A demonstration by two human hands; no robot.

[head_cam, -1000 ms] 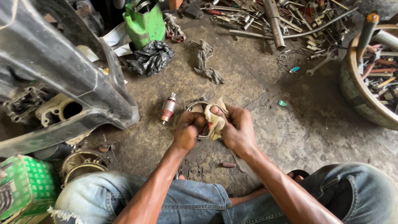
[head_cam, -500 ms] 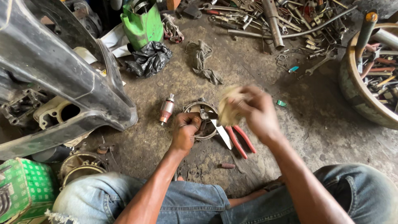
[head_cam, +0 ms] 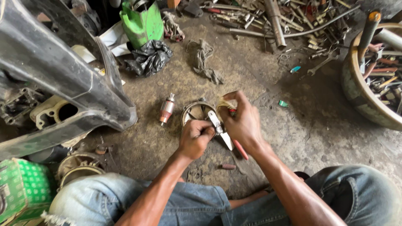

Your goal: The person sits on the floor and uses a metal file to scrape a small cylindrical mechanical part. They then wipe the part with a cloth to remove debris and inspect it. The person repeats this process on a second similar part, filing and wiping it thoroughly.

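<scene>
Down from its raised position comes the right hand (head_cam: 243, 121), clutching a pale cloth rag (head_cam: 225, 104) beside red-handled pliers (head_cam: 226, 136). Left hand (head_cam: 196, 137) is fisted on the round metal housing (head_cam: 193, 112) on the concrete floor (head_cam: 293, 125), apparently steadying it.

A single head-worn camera looks steeply down from above a seated person's lap, facing away from the body over the stained concrete floor (head_cam: 293, 129), close enough that the blue denim knees (head_cam: 125, 201) fill the near edge and both forearms run up the middle. The far edge takes in a scatter of metal spanners and rods (head_cam: 293, 21), the left a black plastic vehicle panel (head_cam: 54, 71), the right a round tub of tools (head_cam: 360, 96).
</scene>
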